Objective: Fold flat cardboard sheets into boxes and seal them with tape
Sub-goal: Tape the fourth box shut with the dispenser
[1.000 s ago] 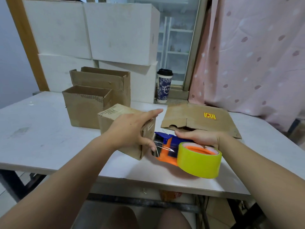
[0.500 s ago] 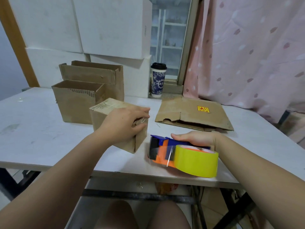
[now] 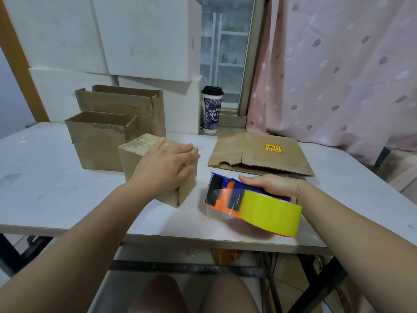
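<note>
A small closed cardboard box (image 3: 133,154) stands on the white table (image 3: 45,188) in front of me. My left hand (image 3: 164,168) lies over its top and right corner, fingers across the top and thumb down the right side. To its right my right hand (image 3: 273,186) grips an orange and blue tape dispenser (image 3: 223,195) with a yellow roll of tape (image 3: 270,213), held just above the table. A short strip of clear tape hangs from the dispenser's front. The dispenser is a little apart from the box.
Two open cardboard boxes (image 3: 97,143) stand behind the small one. A flat cardboard sheet (image 3: 259,154) with a yellow sticker lies at the right rear. A lidded paper cup (image 3: 212,109) stands by the window. White foam blocks (image 3: 140,37) line the back.
The dispenser has pulled away from the box's right side, toward me and to the right. My left hand has slid over the box's top and corner.
</note>
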### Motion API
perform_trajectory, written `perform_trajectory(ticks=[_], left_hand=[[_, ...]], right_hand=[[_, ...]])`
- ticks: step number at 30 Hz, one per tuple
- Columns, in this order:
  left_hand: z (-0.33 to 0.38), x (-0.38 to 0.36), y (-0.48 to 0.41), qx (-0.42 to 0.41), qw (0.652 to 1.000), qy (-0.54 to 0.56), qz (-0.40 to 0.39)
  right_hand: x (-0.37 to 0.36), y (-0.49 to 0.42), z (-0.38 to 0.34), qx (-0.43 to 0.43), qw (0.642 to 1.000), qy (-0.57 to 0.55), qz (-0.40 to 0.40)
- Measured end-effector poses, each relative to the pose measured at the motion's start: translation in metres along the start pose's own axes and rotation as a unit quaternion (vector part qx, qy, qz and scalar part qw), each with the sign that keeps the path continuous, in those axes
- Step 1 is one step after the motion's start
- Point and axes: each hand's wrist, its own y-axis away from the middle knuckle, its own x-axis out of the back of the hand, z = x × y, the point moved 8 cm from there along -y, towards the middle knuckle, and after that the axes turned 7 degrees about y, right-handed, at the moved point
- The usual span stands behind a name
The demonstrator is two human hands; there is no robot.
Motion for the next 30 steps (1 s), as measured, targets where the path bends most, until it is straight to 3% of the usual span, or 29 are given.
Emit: perform_trajectory(ticks=[5, 8, 11, 16, 27, 30], left_hand=[[0.004, -0.004, -0.003, -0.027, 0.999, -0.023, -0.032], [0.001, -0.005, -0.003, 0.001, 0.994, 0.086, -0.062], [-0.002, 0.003, 0.002, 0.026, 0.979, 0.198, -0.043], [-0.004, 0.015, -0.001, 0.055, 0.954, 0.295, 0.024], [-0.024, 0.009, -0.024, 0.13, 0.898, 0.417, -0.06], [-0.021, 0.007, -0.02, 0.147, 0.885, 0.44, -0.037]], right_hand=[[-0.003, 0.02, -0.034, 0.141, 0.986, -0.084, 0.026], [0.006, 0.026, -0.055, 0.209, 0.972, -0.075, 0.071], [0.012, 0.032, -0.074, 0.242, 0.962, -0.074, 0.102], [0.004, 0.029, -0.095, 0.219, 0.971, -0.081, 0.051], [-0.008, 0.019, -0.128, 0.225, 0.966, -0.113, 0.063], [-0.007, 0.015, -0.131, 0.226, 0.964, -0.118, 0.075]])
